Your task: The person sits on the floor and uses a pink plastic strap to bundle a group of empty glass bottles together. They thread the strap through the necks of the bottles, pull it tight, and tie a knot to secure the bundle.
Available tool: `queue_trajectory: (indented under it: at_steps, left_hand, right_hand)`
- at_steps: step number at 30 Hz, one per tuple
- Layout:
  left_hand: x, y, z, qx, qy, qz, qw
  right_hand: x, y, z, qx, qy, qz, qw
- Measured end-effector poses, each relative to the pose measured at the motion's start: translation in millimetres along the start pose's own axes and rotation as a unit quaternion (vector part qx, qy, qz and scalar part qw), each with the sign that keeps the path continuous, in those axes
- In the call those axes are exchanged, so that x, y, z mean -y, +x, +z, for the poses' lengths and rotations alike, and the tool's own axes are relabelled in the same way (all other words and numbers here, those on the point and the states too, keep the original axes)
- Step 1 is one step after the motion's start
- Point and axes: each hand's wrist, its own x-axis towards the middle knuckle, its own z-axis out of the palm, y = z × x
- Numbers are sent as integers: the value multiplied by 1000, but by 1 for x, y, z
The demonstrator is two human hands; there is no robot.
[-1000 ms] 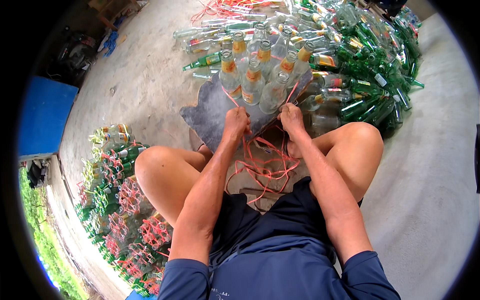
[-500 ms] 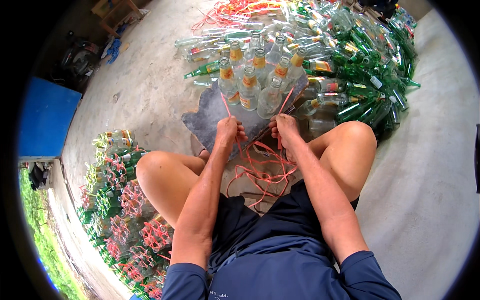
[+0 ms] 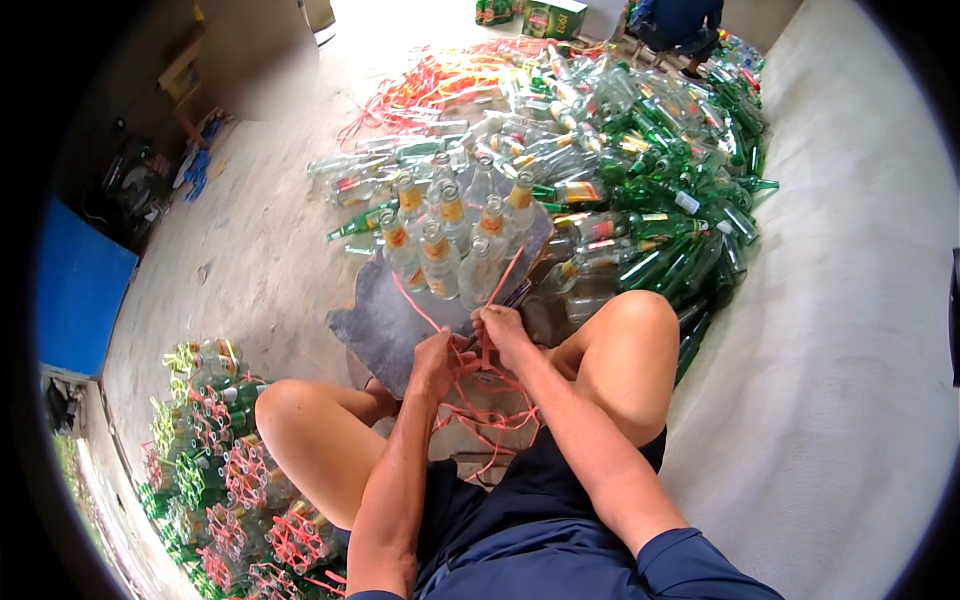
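Note:
Several clear glass bottles [image 3: 440, 262] with orange neck labels stand upright in a tight cluster on a grey slab [image 3: 375, 315] before me. A flat pinkish-red plastic strap [image 3: 418, 306] runs down from both sides of the cluster to my hands. My left hand [image 3: 440, 358] is closed on one length of it, just off the slab's near edge. Close by on the right, my right hand [image 3: 502, 328] pinches the other length. Below both hands, loose strap hangs in a tangle [image 3: 490, 420] between my knees. How the strap passes around the bottles is mostly hidden.
A big heap of loose green and colourless bottles [image 3: 660, 190] lies beyond and to the right. Strap-tied bundles of bottles [image 3: 240, 470] stand at lower left. Red and yellow straps [image 3: 410, 95] lie at the back. A person [image 3: 680, 20] sits at the far right.
My hands have come closer together, the right one moving in toward the left. The view has shifted, so the bottles appear lower and further left, and more of the far floor shows.

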Motion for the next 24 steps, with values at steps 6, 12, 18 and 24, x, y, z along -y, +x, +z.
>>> queue_trajectory:
  at_steps: [6,12,18,24]
  left_hand:
    - [4,4,2,94,-62,-18,993]
    - [5,9,12,130,-111,-26,985]
    - [14,21,15,120,-86,-1,989]
    - [27,42,4,55,56,103,992]
  right_hand:
    - [1,2,7,-1,5,11,1000]
    - [16,-13,9,3,79,55,995]
    - [26,-24,6,24,85,96,991]
    - [11,-25,14,11,24,8,1000]
